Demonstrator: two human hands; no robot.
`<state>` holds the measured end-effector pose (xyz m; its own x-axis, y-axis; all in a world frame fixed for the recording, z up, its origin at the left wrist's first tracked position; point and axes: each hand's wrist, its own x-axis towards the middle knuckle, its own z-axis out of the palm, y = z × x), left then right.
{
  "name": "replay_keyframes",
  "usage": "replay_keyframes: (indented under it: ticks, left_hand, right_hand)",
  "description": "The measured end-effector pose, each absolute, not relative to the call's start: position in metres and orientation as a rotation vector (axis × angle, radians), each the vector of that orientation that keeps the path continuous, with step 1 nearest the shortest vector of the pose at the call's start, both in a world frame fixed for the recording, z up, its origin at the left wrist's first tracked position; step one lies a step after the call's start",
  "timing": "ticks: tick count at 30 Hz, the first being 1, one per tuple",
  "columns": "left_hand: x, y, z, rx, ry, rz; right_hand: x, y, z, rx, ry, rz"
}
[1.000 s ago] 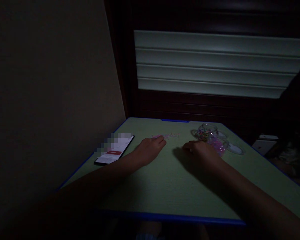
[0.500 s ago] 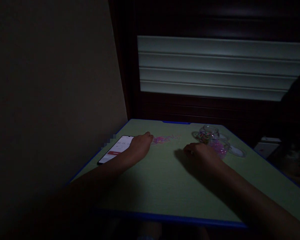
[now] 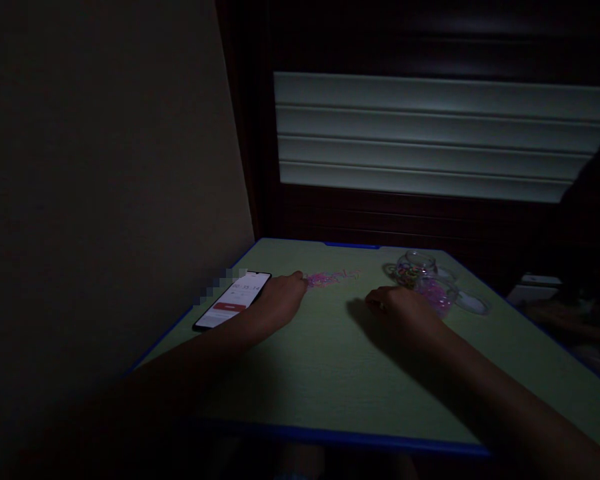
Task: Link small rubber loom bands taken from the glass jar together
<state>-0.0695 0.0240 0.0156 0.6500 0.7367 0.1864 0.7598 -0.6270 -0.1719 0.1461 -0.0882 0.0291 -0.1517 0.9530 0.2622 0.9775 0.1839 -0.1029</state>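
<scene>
My left hand (image 3: 283, 299) rests at the left end of a loose pile of small pink pieces (image 3: 325, 279), its fingers bent together; whatever they may hold is hidden. Over the middle right of the green table (image 3: 300, 380), my right hand (image 3: 405, 310) has its fingers pinched, and anything between them is too small and dark to name. Just behind it stands a clear jar of pink pieces (image 3: 437, 295), partly covered by the hand. Another clear jar (image 3: 416, 268) with multicoloured pieces is farther back.
A lit phone (image 3: 230, 303) lies beside my left forearm. A clear round lid (image 3: 473, 303) lies right of the jars. The table has a blue edge; a wall rises at the left and a slatted panel behind. Dim, unclear objects are at the far right.
My left hand has shifted slightly to the right, showing more of the phone. My right hand has barely moved.
</scene>
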Motion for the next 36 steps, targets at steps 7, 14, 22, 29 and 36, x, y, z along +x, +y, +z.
replay_keyframes:
  ticks: [7,14,22,29,36]
  left_hand:
    - [-0.0695,0.0245,0.0127,-2.609,-1.143,-0.133]
    - [-0.0677,0.0243,0.0087,-2.548,-1.095,-0.119]
    - [-0.0653,0.0217,0.0111,-2.577,-1.138,-0.089]
    - [-0.0674,0.0218,0.0122,-2.589,-1.11,-0.12]
    - [-0.0664,0.0184,0.0153,-2.637,-1.06,-0.214]
  right_hand:
    - [0.146,-0.0891,0.0293,-1.855,-2.196,-0.154]
    - [0.1475,-0.0869,0.027,-1.838,-2.204,-0.139]
    - [0.1445,-0.0892,0.0308,-1.872,-2.198,-0.137]
    - [0.1462,-0.0879,0.0305,-1.852,-2.191,-0.134]
    - [0.1473,-0.0864,0.028,-1.805,-2.183,-0.139]
